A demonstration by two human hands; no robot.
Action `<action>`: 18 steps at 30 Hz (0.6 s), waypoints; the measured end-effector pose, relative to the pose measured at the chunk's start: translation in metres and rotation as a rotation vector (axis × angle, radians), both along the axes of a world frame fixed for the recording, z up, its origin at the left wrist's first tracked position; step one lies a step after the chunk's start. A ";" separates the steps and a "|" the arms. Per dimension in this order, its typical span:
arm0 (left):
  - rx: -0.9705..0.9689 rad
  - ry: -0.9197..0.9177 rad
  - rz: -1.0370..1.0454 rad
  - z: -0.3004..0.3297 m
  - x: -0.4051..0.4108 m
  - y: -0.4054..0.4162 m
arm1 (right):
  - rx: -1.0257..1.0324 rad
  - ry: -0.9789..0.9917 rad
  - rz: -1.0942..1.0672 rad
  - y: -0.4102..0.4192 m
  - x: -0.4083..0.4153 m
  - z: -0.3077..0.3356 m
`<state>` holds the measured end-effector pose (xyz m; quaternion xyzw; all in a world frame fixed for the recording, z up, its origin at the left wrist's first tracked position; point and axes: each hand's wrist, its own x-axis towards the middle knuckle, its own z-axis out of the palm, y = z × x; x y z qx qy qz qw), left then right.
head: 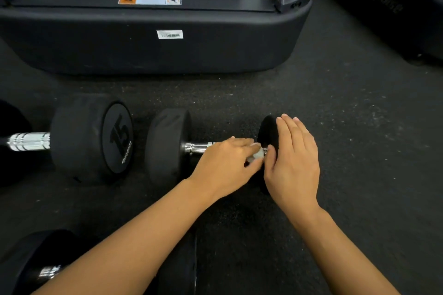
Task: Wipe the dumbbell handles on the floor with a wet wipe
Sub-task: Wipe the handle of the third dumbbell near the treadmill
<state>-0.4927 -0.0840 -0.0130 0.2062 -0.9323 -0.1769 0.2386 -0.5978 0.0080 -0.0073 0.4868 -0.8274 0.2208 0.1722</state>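
Note:
A black dumbbell lies on the floor mid-frame, its left head (pixel 167 146) upright and its chrome handle (pixel 196 148) running right. My left hand (pixel 225 165) pinches a crumpled white wet wipe (pixel 257 154) against the right end of that handle. My right hand (pixel 294 163) rests with straight fingers on the dumbbell's right head (pixel 267 132), mostly hiding it. A second dumbbell marked 15 (pixel 96 136) lies to the left with its chrome handle (pixel 30 141) showing.
A third dumbbell (pixel 45 268) lies at the bottom left, partly under my left forearm. The black treadmill base (pixel 153 38) fills the far side, and another dark machine (pixel 395 7) stands at the upper right. Black speckled rubber floor (pixel 359 127) lies to the right.

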 end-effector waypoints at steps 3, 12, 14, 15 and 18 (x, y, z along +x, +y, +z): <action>0.042 0.024 -0.011 -0.005 0.008 0.001 | -0.017 -0.009 0.007 0.001 0.001 -0.001; 0.024 -0.020 -0.047 -0.006 0.001 -0.005 | -0.014 -0.010 0.008 0.002 0.002 0.002; -0.009 -0.003 -0.090 -0.013 0.002 -0.006 | -0.024 -0.004 0.009 0.004 0.004 0.001; 0.000 -0.009 -0.084 -0.014 0.000 -0.008 | -0.023 0.001 0.012 0.004 0.004 0.000; 0.011 -0.012 -0.011 -0.011 -0.007 -0.003 | -0.023 -0.005 0.014 0.001 0.000 0.001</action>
